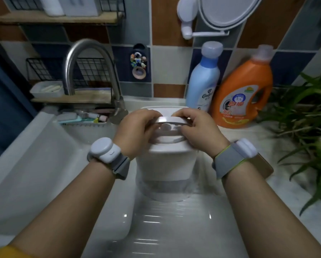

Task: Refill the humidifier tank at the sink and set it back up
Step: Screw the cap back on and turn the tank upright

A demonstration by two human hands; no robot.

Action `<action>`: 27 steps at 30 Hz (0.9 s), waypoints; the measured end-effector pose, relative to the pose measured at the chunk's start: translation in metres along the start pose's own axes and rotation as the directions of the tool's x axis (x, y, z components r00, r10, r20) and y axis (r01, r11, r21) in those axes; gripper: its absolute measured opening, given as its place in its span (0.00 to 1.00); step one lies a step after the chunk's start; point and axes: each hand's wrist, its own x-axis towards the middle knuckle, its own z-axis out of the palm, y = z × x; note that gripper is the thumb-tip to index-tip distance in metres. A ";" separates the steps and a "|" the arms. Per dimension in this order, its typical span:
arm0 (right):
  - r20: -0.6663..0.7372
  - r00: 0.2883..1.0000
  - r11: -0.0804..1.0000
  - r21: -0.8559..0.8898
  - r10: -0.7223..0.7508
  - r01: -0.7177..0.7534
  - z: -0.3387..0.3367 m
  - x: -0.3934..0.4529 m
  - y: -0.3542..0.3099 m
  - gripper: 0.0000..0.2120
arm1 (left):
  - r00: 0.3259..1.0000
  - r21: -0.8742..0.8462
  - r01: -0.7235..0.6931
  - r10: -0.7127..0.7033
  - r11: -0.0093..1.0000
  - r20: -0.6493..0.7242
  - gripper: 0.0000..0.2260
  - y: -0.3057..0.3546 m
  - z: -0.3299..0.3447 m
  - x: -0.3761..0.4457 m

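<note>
Tank: the white humidifier tank [164, 164] stands upright in the white sink [35, 164], on the ribbed slope at the middle, right in front of the person.
Handle: a flat white carry handle [170, 120] arches over the tank's top, and both hands are on it!
Left grip: the left hand [137, 130] grasps the left end of the handle, fingers curled over it, thumb underneath.
Right grip: the right hand [198, 130] grasps the right end in the same way, fingertips nearly meeting the left hand's at the middle of the handle.
Wrists: each wrist wears a grey strap with a white device, left wristband [106, 152] and right wristband [236, 155].
Faucet: the curved steel faucet [85, 58] rises behind and left of the tank, its spout not over the tank's opening.
Bench: on the pale bench [278, 175] to the right, a blue bottle [203, 79] and an orange detergent jug [245, 94] stand side by side against the tiled wall, just behind the tank.
Plant: a green leafy plant [312, 112] spreads over the far right.
Blur: the tank's lid area is smeared, so its detail is unclear.
</note>
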 end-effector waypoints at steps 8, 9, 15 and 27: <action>-0.150 0.944 0.900 -0.288 0.294 -0.326 -0.026 -0.072 0.083 0.09 | 0.999 -0.005 0.049 -0.049 0.999 -0.020 0.10 0.000 0.007 -0.010; -0.054 0.933 0.835 -0.429 0.356 -0.344 -0.023 -0.082 0.093 0.09 | 0.999 0.004 0.046 -0.046 0.999 -0.010 0.10 0.001 0.008 -0.011; 0.080 0.834 0.589 -0.745 0.547 -0.314 0.009 -0.109 0.123 0.06 | 0.999 0.041 0.035 -0.036 0.999 0.023 0.11 0.007 0.010 -0.014; -0.214 0.932 0.875 -0.333 0.293 -0.352 -0.021 -0.074 0.089 0.10 | 0.999 0.031 0.037 -0.038 0.999 0.024 0.13 0.007 0.009 -0.023</action>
